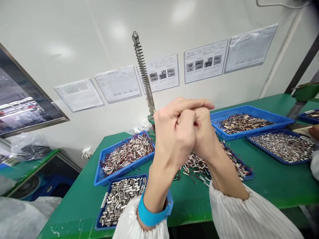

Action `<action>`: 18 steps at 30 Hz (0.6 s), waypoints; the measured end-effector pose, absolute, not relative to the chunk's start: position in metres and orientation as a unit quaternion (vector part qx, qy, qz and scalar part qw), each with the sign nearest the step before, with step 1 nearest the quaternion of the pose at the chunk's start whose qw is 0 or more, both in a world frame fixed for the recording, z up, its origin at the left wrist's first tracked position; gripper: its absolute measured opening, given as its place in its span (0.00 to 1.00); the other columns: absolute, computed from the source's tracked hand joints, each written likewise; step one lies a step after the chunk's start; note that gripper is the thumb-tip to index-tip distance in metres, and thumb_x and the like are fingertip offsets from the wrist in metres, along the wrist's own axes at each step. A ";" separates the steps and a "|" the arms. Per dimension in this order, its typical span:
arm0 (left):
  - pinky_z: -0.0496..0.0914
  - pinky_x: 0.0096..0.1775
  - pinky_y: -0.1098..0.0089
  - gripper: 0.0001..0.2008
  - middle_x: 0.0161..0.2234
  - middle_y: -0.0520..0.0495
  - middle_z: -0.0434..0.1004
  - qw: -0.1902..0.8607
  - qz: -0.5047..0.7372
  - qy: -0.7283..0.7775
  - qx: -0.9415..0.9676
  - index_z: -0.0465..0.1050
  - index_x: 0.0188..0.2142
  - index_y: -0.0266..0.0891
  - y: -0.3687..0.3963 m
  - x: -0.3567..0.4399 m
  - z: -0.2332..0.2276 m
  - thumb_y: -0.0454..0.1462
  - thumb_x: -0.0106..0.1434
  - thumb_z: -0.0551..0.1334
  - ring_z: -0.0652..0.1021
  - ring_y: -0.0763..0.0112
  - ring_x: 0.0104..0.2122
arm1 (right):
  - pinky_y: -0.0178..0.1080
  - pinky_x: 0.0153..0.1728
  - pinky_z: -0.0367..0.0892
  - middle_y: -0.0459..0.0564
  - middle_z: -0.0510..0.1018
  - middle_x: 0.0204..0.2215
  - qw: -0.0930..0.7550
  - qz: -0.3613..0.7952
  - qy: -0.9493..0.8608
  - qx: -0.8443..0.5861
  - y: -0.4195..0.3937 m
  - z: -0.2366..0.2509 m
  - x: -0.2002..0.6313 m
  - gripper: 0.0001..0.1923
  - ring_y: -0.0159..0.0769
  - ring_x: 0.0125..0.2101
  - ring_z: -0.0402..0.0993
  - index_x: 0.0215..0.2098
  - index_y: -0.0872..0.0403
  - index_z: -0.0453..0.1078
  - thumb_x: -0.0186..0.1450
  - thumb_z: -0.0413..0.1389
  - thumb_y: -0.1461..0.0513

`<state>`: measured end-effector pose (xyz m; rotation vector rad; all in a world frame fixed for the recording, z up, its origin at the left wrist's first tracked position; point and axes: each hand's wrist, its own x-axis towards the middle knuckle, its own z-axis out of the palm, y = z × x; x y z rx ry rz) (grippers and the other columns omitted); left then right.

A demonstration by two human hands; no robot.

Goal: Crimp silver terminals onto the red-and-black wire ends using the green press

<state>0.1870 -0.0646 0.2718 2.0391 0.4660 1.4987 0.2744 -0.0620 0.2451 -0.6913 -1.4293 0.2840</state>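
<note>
My left hand (174, 132) and my right hand (205, 132) are raised in front of me and clasped together, fingers curled shut, above the green table (74, 205). I see nothing sticking out of them; whether a small piece sits inside is hidden. A blue strap (152, 215) circles my left wrist, and both arms wear white striped sleeves. Below and behind my hands lies a blue tray (249, 174) with several wired metal pieces spilling over its edge.
A blue tray of wired pieces (99, 179) lies at left, and one of plain metal sleeves (109, 186) sits near the front edge. Two more blue trays (249, 109) (261, 146) are at right. A spring-wound post (143, 69) rises behind. Another person's hand (314, 131) shows at far right.
</note>
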 end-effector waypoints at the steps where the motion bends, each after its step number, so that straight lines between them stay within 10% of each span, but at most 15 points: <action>1: 0.76 0.41 0.66 0.19 0.38 0.47 0.86 0.280 0.559 0.174 0.761 0.84 0.34 0.40 -0.065 0.187 0.271 0.28 0.63 0.52 0.82 0.64 0.38 | 0.32 0.16 0.50 0.41 0.59 0.17 0.693 0.126 -0.640 -0.306 -0.063 0.245 0.274 0.18 0.24 0.20 0.54 0.17 0.51 0.55 0.63 0.54 0.60; 18: 0.74 0.42 0.65 0.18 0.37 0.46 0.85 0.269 0.561 0.139 0.770 0.82 0.33 0.38 -0.041 0.190 0.282 0.27 0.63 0.52 0.81 0.65 0.38 | 0.29 0.17 0.55 0.38 0.62 0.17 0.663 0.136 -0.677 -0.288 -0.037 0.260 0.284 0.17 0.21 0.20 0.57 0.17 0.52 0.57 0.61 0.54 0.58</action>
